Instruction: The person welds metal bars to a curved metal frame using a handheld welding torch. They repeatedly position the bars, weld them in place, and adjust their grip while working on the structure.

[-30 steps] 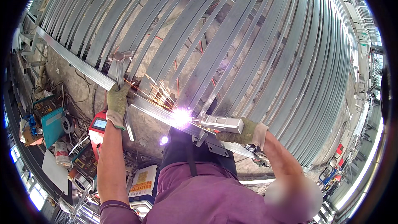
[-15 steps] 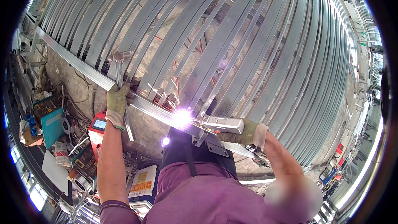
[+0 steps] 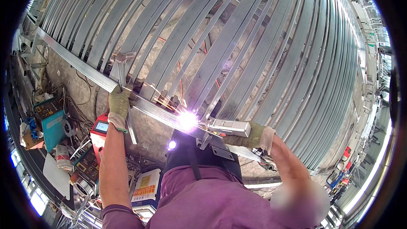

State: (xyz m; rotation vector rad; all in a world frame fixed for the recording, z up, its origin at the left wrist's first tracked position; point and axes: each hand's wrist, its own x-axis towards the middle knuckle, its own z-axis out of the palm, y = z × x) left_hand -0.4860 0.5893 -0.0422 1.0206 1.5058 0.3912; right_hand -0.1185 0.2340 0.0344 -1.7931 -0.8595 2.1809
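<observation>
Workshop floor of bare concrete shows behind a large grid of galvanised steel strips (image 3: 263, 46), which fills the view from 9 through 12 to 4 o'clock. One long cross rail (image 3: 85, 70) runs beneath the strips from 10 o'clock down toward 5 o'clock.

Left hand (image 3: 118, 106), in a worn work glove, sits at about 9 o'clock of centre; its fingers are closed around the handle of a metal hammer (image 3: 123, 65), whose head stands upright just above the rail at 10 o'clock.

Right hand (image 3: 254, 135), also gloved, lies at about 4 o'clock of centre, fingers wrapped around a silver welding torch (image 3: 227, 127) pointing toward 9 o'clock. At the torch tip a bright arc (image 3: 187, 119) burns on the rail, just below centre, with sparks spraying toward 10 o'clock.

At 7 to 8 o'clock stand a red welding unit (image 3: 99, 131), a teal machine (image 3: 53, 121) and loose cables on the floor.
</observation>
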